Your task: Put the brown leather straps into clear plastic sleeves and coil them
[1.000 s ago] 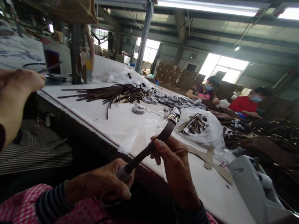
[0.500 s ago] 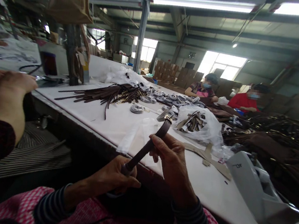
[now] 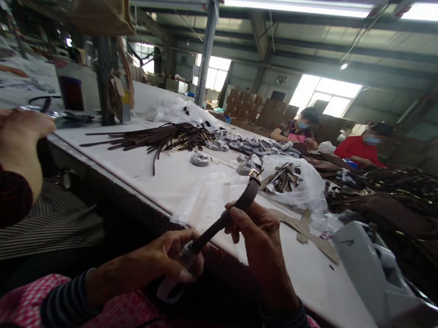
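Note:
A dark brown strap (image 3: 215, 230) with a gold-coloured buckle at its upper end slants between my two hands above the table's front edge. My right hand (image 3: 264, 233) pinches it between thumb and fingers below the buckle. Lower down, my left hand (image 3: 175, 258) closes round the strap's other end, where a pale grey-white wrap (image 3: 170, 291) covers it and hangs in a loop. My fingers partly hide that wrapped part. Beyond my hands, flat clear plastic sleeves (image 3: 201, 199) lie on the white table (image 3: 150, 189).
Brown straps (image 3: 145, 134) lie heaped beyond, beside several pale wrapped coils (image 3: 201, 159). A plastic bag (image 3: 306, 184) holds strips. At the right stands a grey tape dispenser (image 3: 379, 284), near dark material (image 3: 398, 222). A co-worker's arm (image 3: 20, 152) is at left; two people sit across.
Both hands and the strap have shifted slightly to the right. My left fingers have moved on the lower end, and more of the pale wrap shows beneath them.

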The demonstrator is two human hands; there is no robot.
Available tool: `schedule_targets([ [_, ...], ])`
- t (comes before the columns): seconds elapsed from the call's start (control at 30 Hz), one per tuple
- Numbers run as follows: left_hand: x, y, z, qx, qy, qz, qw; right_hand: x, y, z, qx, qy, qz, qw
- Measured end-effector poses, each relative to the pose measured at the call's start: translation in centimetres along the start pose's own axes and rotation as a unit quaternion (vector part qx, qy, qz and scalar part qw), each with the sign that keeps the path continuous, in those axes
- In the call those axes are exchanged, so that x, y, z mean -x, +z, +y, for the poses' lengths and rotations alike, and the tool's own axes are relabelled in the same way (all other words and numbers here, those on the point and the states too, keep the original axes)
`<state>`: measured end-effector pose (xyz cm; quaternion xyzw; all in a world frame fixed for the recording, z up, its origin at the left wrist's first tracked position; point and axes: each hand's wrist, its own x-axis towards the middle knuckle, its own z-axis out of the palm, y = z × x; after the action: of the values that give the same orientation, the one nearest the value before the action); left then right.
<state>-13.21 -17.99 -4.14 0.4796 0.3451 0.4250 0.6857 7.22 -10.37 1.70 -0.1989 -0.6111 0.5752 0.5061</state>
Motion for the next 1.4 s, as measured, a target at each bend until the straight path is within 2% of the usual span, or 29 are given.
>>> schedule_targets([
  [0.1,0.2,-1.0,-0.7,0.0,0.0,0.032,0.999,0.2,-0.3,0.1,-0.015,0.0,-0.008,1.0],
  [0.23,0.2,-2.3,-1.9,-0.052,-0.006,0.068,0.996,0.5,-0.2,0.3,-0.035,0.018,-0.021,0.999],
  [0.47,0.9,-3.2,-2.9,-0.132,-0.015,0.004,0.991,0.5,-0.3,0.5,-0.017,0.017,-0.026,0.999],
  [0.57,1.3,-3.2,-2.9,-0.118,-0.013,0.029,0.993,0.4,-0.6,0.5,-0.017,0.017,-0.032,0.999],
  [0.67,1.6,-3.2,-2.7,-0.114,-0.04,0.046,0.992,0.5,-0.8,0.3,-0.02,0.019,-0.044,0.999],
  [0.9,2.2,-2.7,-1.9,-0.064,-0.089,-0.07,0.992,0.7,-0.9,0.1,-0.046,0.024,-0.093,0.994],
  [0.97,2.2,-2.4,-1.8,-0.049,-0.11,-0.087,0.989,0.6,-0.8,0.2,-0.049,0.021,-0.097,0.994],
  [1.1,1.8,-2.2,-2.4,-0.007,-0.113,-0.08,0.99,0.6,-0.4,0.4,-0.041,0.021,-0.111,0.993],
  [1.27,1.5,-2.7,-3.9,0.057,-0.091,-0.07,0.992,0.6,-0.8,0.2,-0.04,0.017,-0.126,0.991],
  [1.4,1.3,-2.7,-3.9,0.044,-0.12,-0.084,0.988,0.6,-0.9,-0.1,-0.024,0.035,-0.14,0.989],
])
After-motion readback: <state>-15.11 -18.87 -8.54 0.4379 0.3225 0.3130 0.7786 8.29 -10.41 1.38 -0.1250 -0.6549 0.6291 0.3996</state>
